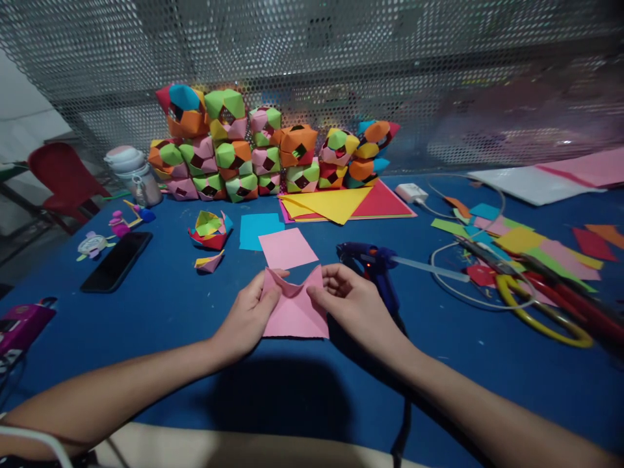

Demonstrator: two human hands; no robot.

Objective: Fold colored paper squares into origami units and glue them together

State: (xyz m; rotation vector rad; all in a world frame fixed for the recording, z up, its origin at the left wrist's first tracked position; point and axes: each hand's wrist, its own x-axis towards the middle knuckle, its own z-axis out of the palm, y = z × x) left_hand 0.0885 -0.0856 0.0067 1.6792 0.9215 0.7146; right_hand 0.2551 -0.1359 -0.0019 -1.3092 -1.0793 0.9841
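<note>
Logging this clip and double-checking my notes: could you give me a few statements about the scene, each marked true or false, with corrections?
1. The left hand and right hand both hold one bent pink sheet. True.
2. The glue gun is gripped in the right hand. False: it lies on the blue table.
3. A flat pink square lies just beyond the held sheet. True.
4. The phone lies to the right of the glue gun. False: it lies well to the left.
5. Folded paper balls are stacked near the perforated panel. True.
</note>
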